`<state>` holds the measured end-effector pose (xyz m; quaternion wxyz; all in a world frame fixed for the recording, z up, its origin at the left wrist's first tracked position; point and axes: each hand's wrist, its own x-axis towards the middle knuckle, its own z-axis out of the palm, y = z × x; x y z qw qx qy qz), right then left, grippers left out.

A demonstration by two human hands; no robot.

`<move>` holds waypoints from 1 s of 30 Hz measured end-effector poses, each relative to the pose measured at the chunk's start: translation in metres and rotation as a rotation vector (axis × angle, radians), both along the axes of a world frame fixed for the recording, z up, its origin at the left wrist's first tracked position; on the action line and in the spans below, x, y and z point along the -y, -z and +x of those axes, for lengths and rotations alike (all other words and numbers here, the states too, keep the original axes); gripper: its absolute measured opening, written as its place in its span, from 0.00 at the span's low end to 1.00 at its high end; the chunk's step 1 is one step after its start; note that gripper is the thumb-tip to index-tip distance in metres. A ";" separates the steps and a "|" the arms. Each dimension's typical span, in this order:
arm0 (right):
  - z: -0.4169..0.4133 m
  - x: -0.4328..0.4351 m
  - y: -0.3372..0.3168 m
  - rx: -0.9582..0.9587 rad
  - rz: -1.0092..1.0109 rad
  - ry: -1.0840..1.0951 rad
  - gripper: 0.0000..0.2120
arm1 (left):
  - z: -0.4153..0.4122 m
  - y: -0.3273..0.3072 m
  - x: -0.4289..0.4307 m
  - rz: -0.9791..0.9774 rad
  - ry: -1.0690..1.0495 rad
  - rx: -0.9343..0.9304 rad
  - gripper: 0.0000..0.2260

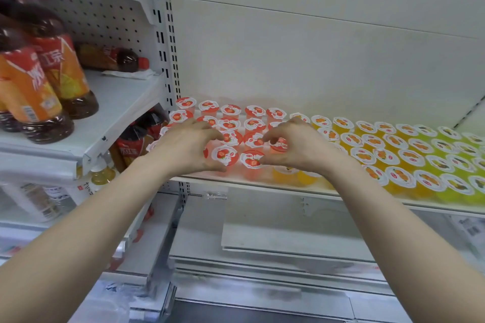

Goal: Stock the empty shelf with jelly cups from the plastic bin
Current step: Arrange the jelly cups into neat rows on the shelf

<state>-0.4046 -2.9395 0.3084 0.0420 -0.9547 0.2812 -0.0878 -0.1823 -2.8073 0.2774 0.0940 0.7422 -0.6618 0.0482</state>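
shelf [341, 195]: holds jelly cups in blocks by colour, all upright with foil lids up: strawberry jelly cups [229, 110] at its left end, orange jelly cups [372, 140] in the middle, yellow-green cups [456, 185] at the right. left hand [189, 147]: fingers clawed and curled, thumb low, closing round the front strawberry cup [225, 155], which lies just right of its palm in the front row. right hand [296, 144]: fingers curled, pinching a red cup [279, 144] one row back, where red meets orange. both hands sit equally near the block, facing each other, with cups between them touching. likely step: squaring up the red rows. plastic bin: not in view. neighbouring shelf, left: tea bottles [39, 92].
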 end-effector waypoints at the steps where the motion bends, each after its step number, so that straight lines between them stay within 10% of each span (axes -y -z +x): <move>1: 0.007 -0.003 0.002 -0.013 0.002 -0.021 0.23 | 0.002 0.002 -0.002 0.007 -0.008 -0.001 0.32; 30: 0.033 -0.001 0.014 -0.055 0.108 -0.099 0.21 | 0.012 0.011 0.008 -0.118 -0.074 -0.034 0.30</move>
